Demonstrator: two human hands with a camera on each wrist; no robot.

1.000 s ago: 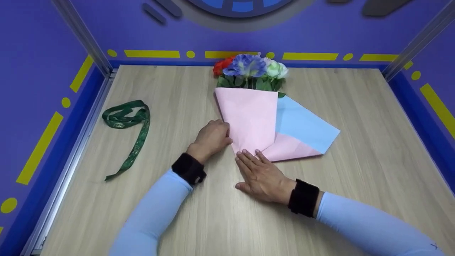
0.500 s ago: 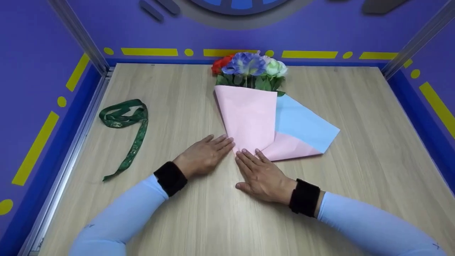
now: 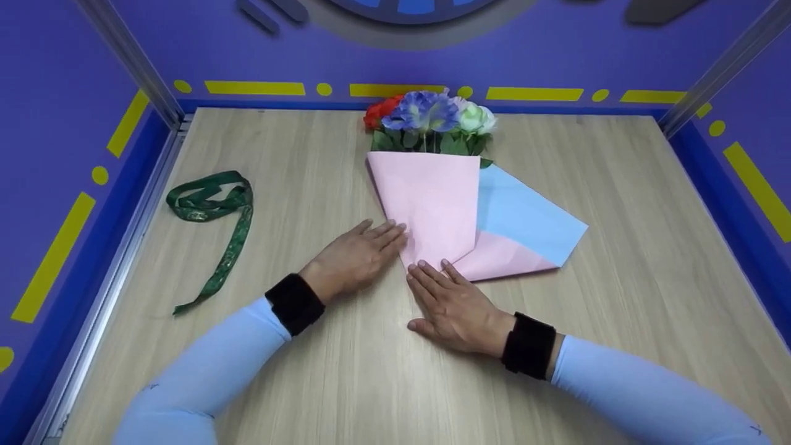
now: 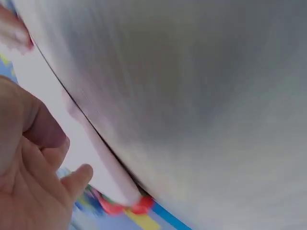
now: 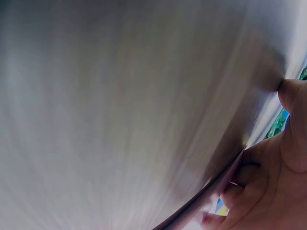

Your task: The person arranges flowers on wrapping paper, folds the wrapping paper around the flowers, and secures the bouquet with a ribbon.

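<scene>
A bouquet of red, purple and pale green flowers (image 3: 426, 112) lies at the table's far side, wrapped in paper. The wrapping paper (image 3: 426, 194) shows its pink face folded over the stems, while a light blue flap (image 3: 528, 216) spreads out to the right. Along the paper's left edge, the extended fingers of my left hand (image 3: 352, 262) rest on the pink fold. My right hand (image 3: 456, 309) lies flat, its fingertips pressing the paper's pointed lower end. In the left wrist view, the pink paper (image 4: 79, 139) runs beside my left hand (image 4: 36, 177).
On the left side of the wooden table (image 3: 346, 383) lies a loosely looped green ribbon (image 3: 236, 241) with one tail stretched toward me. A blue-purple wall (image 3: 556, 55) with yellow marks stands right behind the flowers, and side panels rise on the left and right.
My left hand has let go of the paper's left edge, straightened its fingers, dropped lower, then slid slightly up onto the pink fold. My right hand has stayed in place.
</scene>
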